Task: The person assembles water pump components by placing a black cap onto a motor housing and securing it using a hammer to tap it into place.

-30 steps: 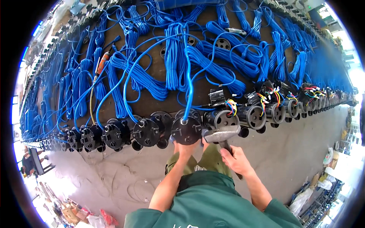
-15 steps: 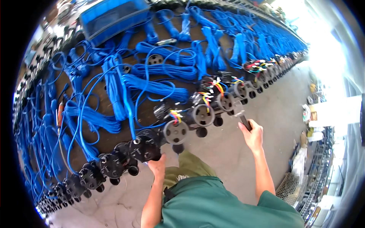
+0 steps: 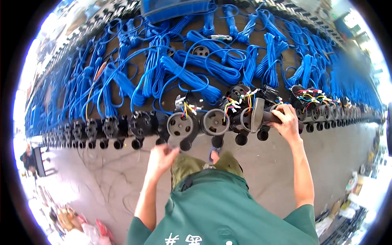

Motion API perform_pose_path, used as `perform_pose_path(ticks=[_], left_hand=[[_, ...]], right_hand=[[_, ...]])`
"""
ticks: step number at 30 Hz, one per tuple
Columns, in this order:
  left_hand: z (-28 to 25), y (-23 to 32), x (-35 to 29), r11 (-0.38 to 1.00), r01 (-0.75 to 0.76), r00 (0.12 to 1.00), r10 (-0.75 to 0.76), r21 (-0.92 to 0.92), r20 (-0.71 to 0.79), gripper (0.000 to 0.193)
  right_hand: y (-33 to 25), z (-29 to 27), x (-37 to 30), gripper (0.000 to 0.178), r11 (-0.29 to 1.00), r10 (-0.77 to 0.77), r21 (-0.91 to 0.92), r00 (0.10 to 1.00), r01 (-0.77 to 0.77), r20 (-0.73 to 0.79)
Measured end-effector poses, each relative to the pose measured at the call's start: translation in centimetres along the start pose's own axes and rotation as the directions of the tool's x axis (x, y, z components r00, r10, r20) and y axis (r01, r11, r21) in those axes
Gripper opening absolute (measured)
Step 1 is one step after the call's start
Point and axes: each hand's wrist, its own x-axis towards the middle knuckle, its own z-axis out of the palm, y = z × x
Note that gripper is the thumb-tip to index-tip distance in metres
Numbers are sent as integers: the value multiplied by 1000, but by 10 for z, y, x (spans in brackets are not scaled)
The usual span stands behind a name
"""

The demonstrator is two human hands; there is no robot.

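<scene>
My right hand (image 3: 287, 121) is closed round the dark handle of a hammer (image 3: 257, 115). The hammer's grey, block-like head stands upright in front of a round grey wheel-like part (image 3: 246, 118) and hides some of it. My left hand (image 3: 160, 159) is bent at the fingers, which are smeared by motion. It hangs just below the bench edge, beneath a black round housing (image 3: 142, 124) and left of another grey wheel part (image 3: 180, 125). Red, yellow and white wires (image 3: 189, 108) stick up behind that wheel. A third grey wheel (image 3: 216, 122) sits between my hands.
Bundles of blue cable (image 3: 200, 67) cover the dark bench (image 3: 141, 67). A blue bin (image 3: 175, 10) stands at its far side. A long row of black housings (image 3: 77, 131) lines the near edge. Bags and scraps (image 3: 81, 222) lie on the floor at lower left.
The view has swung round, so the bench edge runs more level. My right hand has brought the hammer to a grey wheel part. The left hand has come off the black housing.
</scene>
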Motion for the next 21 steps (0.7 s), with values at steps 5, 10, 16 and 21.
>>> perform_pose_path(ticks=[5, 10, 16, 21], left_hand=[[-14, 168, 61, 823, -517, 756, 568, 235, -326, 40], [16, 158, 202, 787, 76, 997, -71, 612, -33, 50], [24, 134, 233, 761, 258, 965, -233, 596, -120, 50], [-6, 174, 177, 967, 61, 993, -33, 247, -115, 33]], right_hand=[[-8, -60, 21, 49, 996, -36, -82, 999, 36, -7], [-107, -186, 5, 43, 890, -86, 411, 958, 196, -272], [-143, -139, 34, 34, 723, -330, 600, 934, 342, -134], [-152, -116, 45, 28, 717, -324, 618, 939, 324, -117]])
